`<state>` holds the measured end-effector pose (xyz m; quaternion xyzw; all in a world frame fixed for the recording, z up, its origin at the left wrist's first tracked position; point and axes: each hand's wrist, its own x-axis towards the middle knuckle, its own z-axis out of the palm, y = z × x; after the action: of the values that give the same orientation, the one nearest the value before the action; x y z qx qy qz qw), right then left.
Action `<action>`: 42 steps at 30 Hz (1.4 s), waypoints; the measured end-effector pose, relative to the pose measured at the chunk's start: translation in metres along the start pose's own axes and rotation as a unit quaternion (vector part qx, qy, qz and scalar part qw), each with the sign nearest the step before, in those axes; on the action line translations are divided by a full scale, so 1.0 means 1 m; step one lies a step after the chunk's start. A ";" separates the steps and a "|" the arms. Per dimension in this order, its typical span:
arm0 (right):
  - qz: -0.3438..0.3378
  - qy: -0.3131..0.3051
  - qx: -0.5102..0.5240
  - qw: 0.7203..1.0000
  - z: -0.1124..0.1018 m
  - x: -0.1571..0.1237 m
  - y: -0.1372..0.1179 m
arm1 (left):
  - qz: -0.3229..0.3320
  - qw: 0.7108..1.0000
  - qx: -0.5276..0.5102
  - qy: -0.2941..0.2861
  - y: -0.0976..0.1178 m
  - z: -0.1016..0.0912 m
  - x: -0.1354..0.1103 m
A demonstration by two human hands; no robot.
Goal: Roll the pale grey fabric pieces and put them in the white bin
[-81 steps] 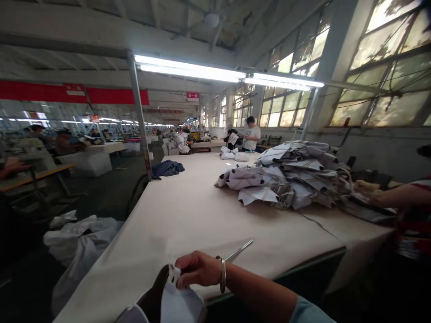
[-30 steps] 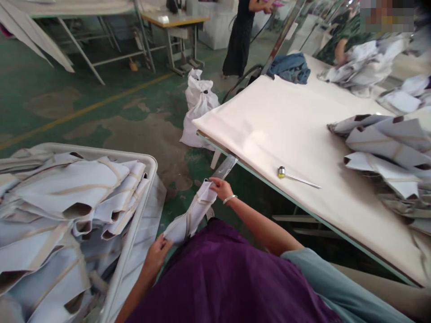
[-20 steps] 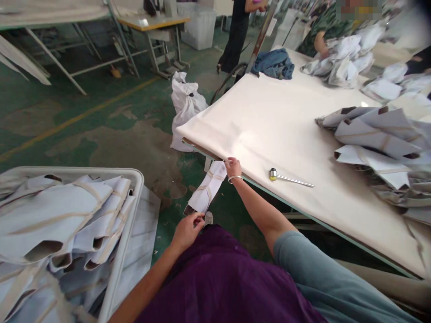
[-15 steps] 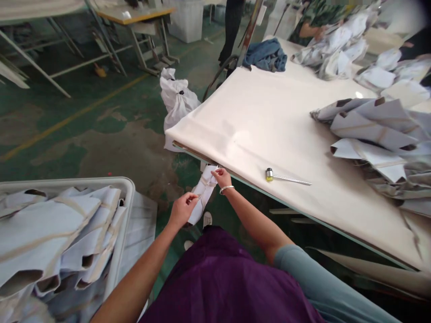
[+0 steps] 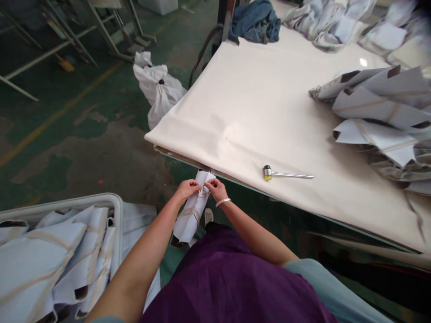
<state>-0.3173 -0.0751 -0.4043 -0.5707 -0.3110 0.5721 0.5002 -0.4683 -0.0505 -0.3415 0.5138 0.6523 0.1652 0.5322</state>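
Cream-covered cutting table [image 5: 235, 103] | steel-handled mallet [image 5: 269, 172] lying on it | heaped fabric panels [image 5: 377, 107] at right | crumpled blue cloth [image 5: 254, 22] at far end | tied white sack [image 5: 156, 87] on worn green floor [image 5: 84, 152] | panels [image 5: 43, 260] in white bin [image 5: 116, 215]

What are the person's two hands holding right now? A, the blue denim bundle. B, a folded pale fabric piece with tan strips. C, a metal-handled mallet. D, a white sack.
B. The left hand and right hand both grip the top of the folded pale fabric piece with tan strips.
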 end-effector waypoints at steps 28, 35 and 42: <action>0.014 0.042 -0.104 0.994 0.002 0.007 0.014 | 0.003 0.974 0.178 0.137 -0.017 0.034 0.013; 0.029 0.140 -0.149 0.978 0.006 0.027 0.011 | -0.020 0.986 0.114 0.121 -0.024 0.031 0.017; 0.015 0.208 -0.236 0.949 0.013 0.027 0.001 | -0.038 0.994 0.026 0.099 -0.023 0.030 0.018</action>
<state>-0.3264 -0.0476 -0.4123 -0.7836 -0.3177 0.3579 0.3962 -0.4521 -0.0549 -0.3803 0.4836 0.7249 0.1774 0.4573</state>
